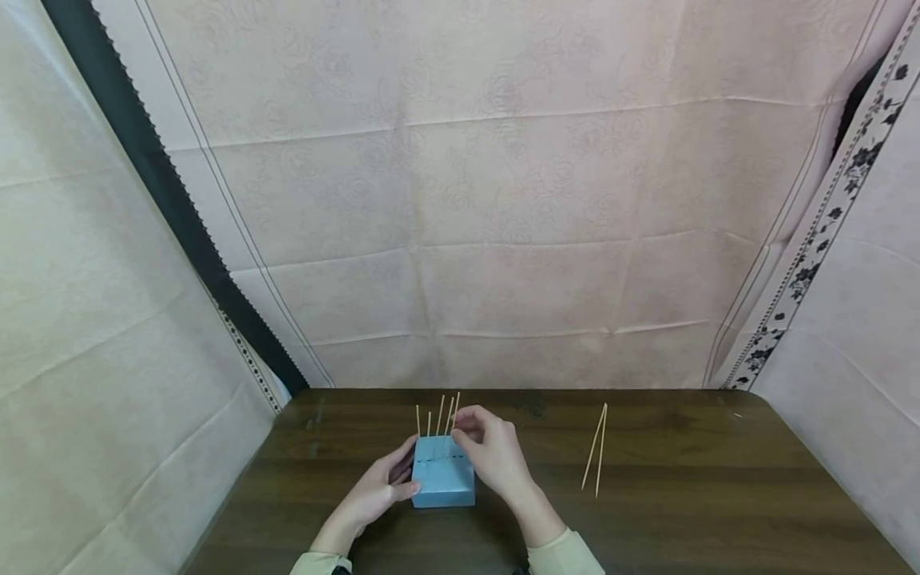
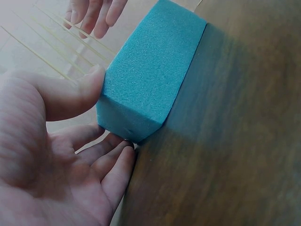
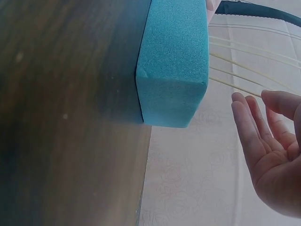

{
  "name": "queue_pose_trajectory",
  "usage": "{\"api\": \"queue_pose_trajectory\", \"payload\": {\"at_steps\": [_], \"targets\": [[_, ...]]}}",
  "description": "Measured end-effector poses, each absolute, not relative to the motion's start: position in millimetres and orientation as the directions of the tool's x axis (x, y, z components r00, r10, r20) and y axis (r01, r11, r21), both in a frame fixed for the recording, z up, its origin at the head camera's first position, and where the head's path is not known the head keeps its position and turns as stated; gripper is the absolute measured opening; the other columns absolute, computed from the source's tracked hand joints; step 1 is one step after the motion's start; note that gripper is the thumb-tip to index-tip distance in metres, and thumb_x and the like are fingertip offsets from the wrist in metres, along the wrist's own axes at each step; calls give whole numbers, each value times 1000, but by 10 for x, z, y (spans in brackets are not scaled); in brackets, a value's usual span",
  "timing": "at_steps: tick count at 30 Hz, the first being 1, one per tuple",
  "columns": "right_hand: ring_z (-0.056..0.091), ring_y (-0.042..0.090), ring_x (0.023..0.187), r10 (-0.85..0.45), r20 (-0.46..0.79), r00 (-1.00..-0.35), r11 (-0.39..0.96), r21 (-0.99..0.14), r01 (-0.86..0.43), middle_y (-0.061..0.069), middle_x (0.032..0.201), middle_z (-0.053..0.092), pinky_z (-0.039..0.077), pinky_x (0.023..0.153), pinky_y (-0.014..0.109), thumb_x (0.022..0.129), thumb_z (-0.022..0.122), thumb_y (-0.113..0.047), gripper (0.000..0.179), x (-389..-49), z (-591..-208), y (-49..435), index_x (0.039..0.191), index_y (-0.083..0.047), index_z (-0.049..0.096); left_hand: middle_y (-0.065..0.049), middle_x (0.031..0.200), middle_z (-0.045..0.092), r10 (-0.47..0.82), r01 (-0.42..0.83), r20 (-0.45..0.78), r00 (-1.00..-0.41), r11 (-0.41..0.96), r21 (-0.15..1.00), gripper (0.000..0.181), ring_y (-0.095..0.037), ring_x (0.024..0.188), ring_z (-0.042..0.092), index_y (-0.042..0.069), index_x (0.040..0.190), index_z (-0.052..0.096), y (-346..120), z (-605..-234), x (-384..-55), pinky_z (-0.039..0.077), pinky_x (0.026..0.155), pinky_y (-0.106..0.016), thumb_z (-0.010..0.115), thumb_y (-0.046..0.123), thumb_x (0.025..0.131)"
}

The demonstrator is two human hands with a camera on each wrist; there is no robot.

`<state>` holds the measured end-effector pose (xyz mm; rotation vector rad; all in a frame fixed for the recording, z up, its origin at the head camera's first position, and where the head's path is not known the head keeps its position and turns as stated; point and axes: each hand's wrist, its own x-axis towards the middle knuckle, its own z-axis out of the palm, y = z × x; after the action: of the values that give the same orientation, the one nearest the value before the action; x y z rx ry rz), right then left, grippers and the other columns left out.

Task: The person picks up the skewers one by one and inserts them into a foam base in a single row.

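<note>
A light blue foam block (image 1: 443, 483) stands on the table, with several thin wooden sticks (image 1: 442, 415) upright in a row along its top. Around the block's left end curls my left hand (image 1: 377, 491), thumb on the near side and fingers behind; the left wrist view shows this thumb (image 2: 80, 96) close to the sticks. At the row's right end, my right hand (image 1: 492, 451) pinches a stick (image 3: 235, 86) between thumb and fingers. That stick's lower end meets the block in the right wrist view.
Two loose sticks (image 1: 602, 451) lie on the dark wooden table (image 1: 690, 495) to the right, their far ends together. Pale patterned cloth (image 1: 517, 200) hangs behind the table's far edge, and more cloth hangs at both sides.
</note>
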<state>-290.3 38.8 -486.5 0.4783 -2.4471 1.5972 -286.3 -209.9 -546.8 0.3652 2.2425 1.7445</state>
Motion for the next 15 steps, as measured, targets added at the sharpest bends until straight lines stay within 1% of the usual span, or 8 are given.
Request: {"api": "queue_pose_trajectory", "payload": {"at_steps": [15], "targets": [[73, 13, 90, -178, 329, -927, 361, -855, -373, 2, 107, 78, 65, 83, 37, 101, 77, -15, 23, -2907, -4860, 409, 122, -8, 73, -30, 172, 21, 369, 33, -61, -928, 242, 970, 87, -46, 158, 22, -1, 169, 21, -2106, -5490, -2871, 27, 125, -57, 73, 9, 100]]}}
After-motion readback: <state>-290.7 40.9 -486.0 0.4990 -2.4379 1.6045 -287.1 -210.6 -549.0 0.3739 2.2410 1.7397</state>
